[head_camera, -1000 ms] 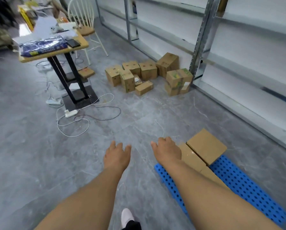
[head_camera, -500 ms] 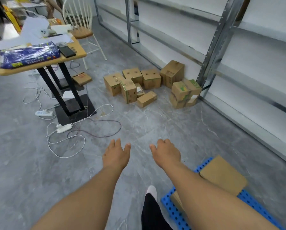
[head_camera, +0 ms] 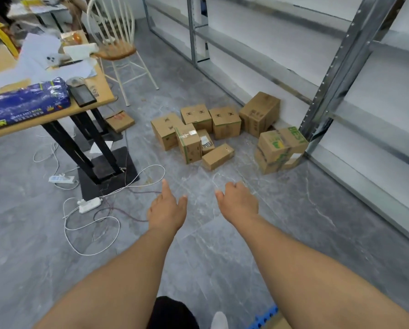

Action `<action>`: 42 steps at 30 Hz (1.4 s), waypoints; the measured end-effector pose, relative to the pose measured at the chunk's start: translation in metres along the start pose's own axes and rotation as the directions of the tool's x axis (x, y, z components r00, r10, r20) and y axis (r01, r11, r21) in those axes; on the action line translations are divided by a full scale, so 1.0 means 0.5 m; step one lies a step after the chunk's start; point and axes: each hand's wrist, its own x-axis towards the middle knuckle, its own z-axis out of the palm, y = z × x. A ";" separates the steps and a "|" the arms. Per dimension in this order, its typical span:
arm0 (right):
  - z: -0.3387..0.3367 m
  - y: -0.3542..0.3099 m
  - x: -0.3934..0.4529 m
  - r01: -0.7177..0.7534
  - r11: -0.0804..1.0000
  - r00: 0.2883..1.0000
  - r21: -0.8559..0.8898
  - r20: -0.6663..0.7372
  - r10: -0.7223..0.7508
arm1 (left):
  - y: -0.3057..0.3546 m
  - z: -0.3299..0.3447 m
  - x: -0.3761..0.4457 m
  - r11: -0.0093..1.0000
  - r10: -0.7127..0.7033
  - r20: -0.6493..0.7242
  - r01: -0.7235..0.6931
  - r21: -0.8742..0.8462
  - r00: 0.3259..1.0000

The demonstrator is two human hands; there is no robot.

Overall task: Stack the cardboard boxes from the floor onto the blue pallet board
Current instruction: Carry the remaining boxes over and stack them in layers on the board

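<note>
Grey tiled floor (head_camera: 282, 233) runs ahead to metal shelving (head_camera: 329, 74) on the right. Most cardboard boxes (head_camera: 213, 131) are unstacked, clustered on the floor near the shelving base. Only a corner of the blue pallet board (head_camera: 266, 317) shows at the bottom edge, with a cardboard edge touching it; its load cannot be judged. Left hand (head_camera: 166, 211) and right hand (head_camera: 238, 203) are extended forward, fingers loose, holding nothing. Remaining work: carry the cluster to the board.
</note>
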 end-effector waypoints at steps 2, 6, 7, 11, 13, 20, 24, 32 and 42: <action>0.001 -0.005 0.052 -0.005 1.000 1.000 -0.008 0.017 0.005 | 0.010 -0.001 0.049 1.000 -0.020 0.013 0.020 0.011 1.000; -0.012 -0.018 0.165 -0.003 1.000 1.000 -0.017 0.031 0.003 | 0.027 0.004 0.164 0.997 -0.005 0.040 0.002 0.076 0.999; -0.015 -0.021 0.196 -0.006 1.000 0.999 -0.018 0.032 0.007 | 0.035 0.008 0.195 0.995 -0.001 0.052 -0.004 0.096 0.999; -0.034 -0.045 0.334 -0.029 0.999 0.999 -0.022 0.039 0.030 | 0.065 0.008 0.337 0.993 -0.033 0.078 0.024 0.113 0.996; -0.049 -0.066 0.408 -0.033 0.999 0.998 -0.033 0.044 0.034 | 0.078 0.000 0.414 0.993 -0.051 0.081 0.042 0.107 0.995; -0.103 -0.148 0.659 -0.050 0.998 0.998 -0.023 0.024 0.051 | 0.150 -0.045 0.683 0.999 -0.048 0.119 0.049 -0.006 0.992; -0.116 -0.176 0.763 -0.072 0.996 0.995 -0.052 0.073 0.075 | 0.177 -0.047 0.792 0.996 -0.084 0.154 0.090 -0.029 0.984; -0.100 -0.195 0.998 -0.027 0.996 0.983 -0.082 0.177 0.041 | 0.200 -0.026 1.003 0.975 -0.200 0.161 0.212 -0.062 0.966; -0.056 -0.192 1.338 -0.016 0.999 0.954 -0.051 0.300 0.031 | 0.265 0.067 1.278 0.903 -0.372 0.228 0.407 -0.136 0.900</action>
